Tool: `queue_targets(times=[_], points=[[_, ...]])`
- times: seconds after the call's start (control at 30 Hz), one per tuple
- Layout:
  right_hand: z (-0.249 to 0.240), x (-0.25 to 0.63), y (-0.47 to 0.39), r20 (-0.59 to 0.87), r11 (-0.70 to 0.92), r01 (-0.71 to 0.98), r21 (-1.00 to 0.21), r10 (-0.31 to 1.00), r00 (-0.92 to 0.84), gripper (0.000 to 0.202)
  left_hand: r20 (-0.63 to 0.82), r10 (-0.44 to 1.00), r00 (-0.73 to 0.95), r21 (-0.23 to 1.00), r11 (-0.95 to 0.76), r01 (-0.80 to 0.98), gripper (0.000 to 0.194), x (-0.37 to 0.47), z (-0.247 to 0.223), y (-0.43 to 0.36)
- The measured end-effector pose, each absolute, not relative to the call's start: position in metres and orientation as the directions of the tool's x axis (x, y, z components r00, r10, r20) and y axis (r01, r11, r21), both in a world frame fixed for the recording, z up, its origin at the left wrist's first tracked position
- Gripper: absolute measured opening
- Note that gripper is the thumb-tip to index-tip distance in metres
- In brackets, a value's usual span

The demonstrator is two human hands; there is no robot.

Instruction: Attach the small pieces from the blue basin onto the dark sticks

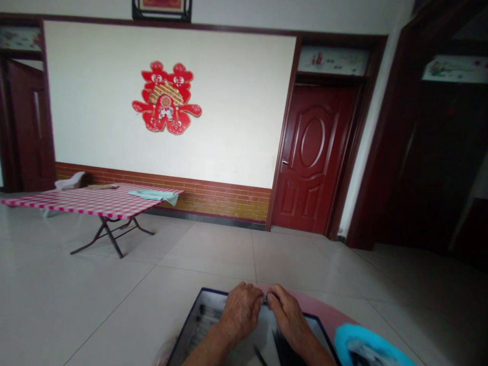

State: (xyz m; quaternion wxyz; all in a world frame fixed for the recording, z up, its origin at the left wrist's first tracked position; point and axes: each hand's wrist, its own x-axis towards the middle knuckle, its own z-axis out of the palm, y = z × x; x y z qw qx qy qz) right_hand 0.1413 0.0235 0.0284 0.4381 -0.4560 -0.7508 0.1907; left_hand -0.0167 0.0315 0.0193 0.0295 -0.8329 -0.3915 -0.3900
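Note:
My left hand (243,308) is closed, its fingers curled over the far rim of an open box (206,300) with dark blue edges. Beside it, my right hand (286,311) has its thumb and forefinger pinched. Between the fingertips of both hands shows a small dark piece, too small to make out. Clear slender items (204,325) lie in the left part of the box. A black bristly bundle (281,345) lies under my right hand, with a thin dark tool (260,355) to its left.
A pink surface (324,309) supports the box, with a bright blue basin (345,338) at the right. Farther off at the left stands a folding table with a checked cloth (102,201) and a pale green cloth (156,195). A red door (308,152) is shut.

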Motion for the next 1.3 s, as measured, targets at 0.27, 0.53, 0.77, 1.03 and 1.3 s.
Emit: queue_targets(times=[0.27,0.53,0.77,1.03,1.3], points=[[0.016,0.131,0.028,0.501,0.459,0.531,-0.712,0.862,-0.073,0.039,0.676,0.620,0.397,0.249,-0.700,0.669,0.024,-0.014,0.027,0.024],[0.016,0.132,0.030,0.433,0.365,0.548,-0.752,0.902,-0.007,0.051,0.654,0.608,0.451,0.193,-0.710,0.677,0.021,-0.013,0.026,0.023],[0.028,0.139,0.020,0.483,0.495,0.589,-0.639,0.854,-0.194,0.031,0.659,0.660,0.360,0.315,-0.677,0.665,0.022,-0.016,0.016,0.033],[0.029,0.139,0.019,0.490,0.544,0.597,-0.589,0.828,-0.271,0.030,0.618,0.671,0.409,0.382,-0.711,0.590,0.029,-0.018,0.021,0.034],[0.024,0.133,0.025,0.362,0.395,0.507,-0.766,0.917,-0.168,0.041,0.659,0.599,0.455,0.206,-0.726,0.657,0.028,-0.016,0.019,0.032]])
